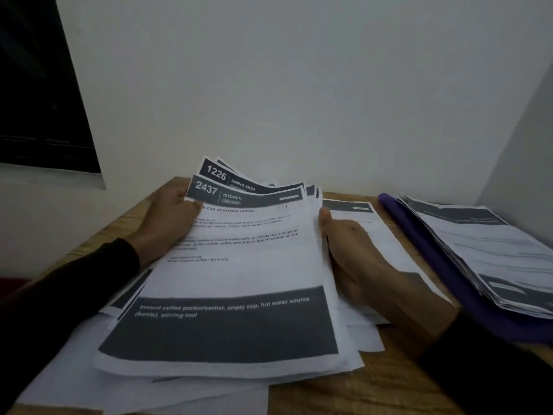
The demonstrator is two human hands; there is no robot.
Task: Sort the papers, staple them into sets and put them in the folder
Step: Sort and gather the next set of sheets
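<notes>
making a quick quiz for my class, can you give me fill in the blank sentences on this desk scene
1. The top sheet of the stack held by both hands is headed 2437 and the word ____.
2. The sheet behind it, numbered 1226, is headed ____ AREA.
3. The folder on the table by the right hand is ____ in colour.
4. The left hand holds the stack's ____ edge.

Missing words: KITCHEN; DINING; purple; left

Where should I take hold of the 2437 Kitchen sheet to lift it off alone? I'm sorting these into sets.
Pinch the 2437 Kitchen sheet at its far right corner, coming from the right. The sheets are fanned apart there, so that corner shows singly, while the left hand pins the left edge. The right hand already sits along that side of the stack.
</notes>
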